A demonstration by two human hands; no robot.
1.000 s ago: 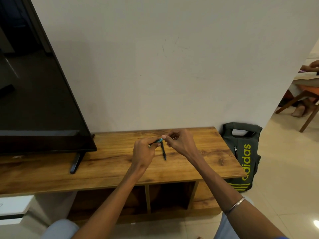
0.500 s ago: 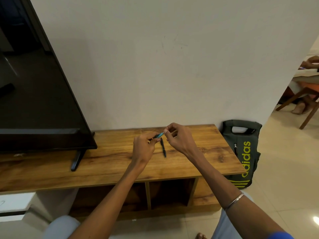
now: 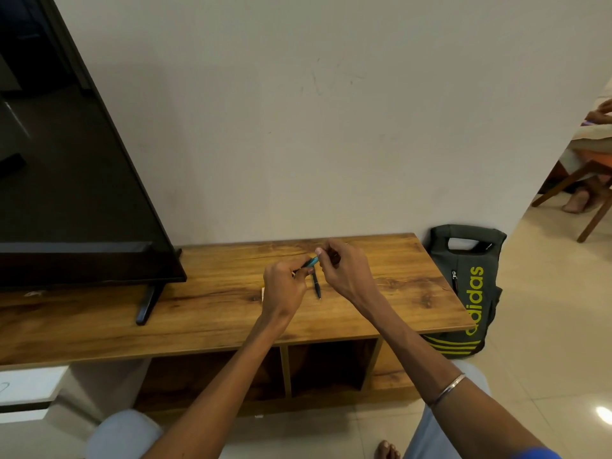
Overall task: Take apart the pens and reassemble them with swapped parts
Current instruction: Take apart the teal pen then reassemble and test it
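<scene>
A teal pen [image 3: 310, 262] is held over the wooden TV cabinet [image 3: 212, 303]. My left hand [image 3: 284, 286] grips its lower end with curled fingers. My right hand [image 3: 344, 270] pinches the pen's upper tip between thumb and fingers. Most of the teal pen is hidden inside my left hand. A second, dark pen [image 3: 317, 286] lies flat on the cabinet top between my two hands, pointing toward me.
A black television [image 3: 66, 193] on a stand foot [image 3: 145, 304] fills the left of the cabinet. A dark backpack [image 3: 470, 289] with yellow lettering leans against the cabinet's right end. Another person's foot [image 3: 574, 202] and a wooden chair leg show at far right.
Both hands stay at the teal pen. My right hand has shifted slightly up and right along the pen's tip. The dark pen has not moved.
</scene>
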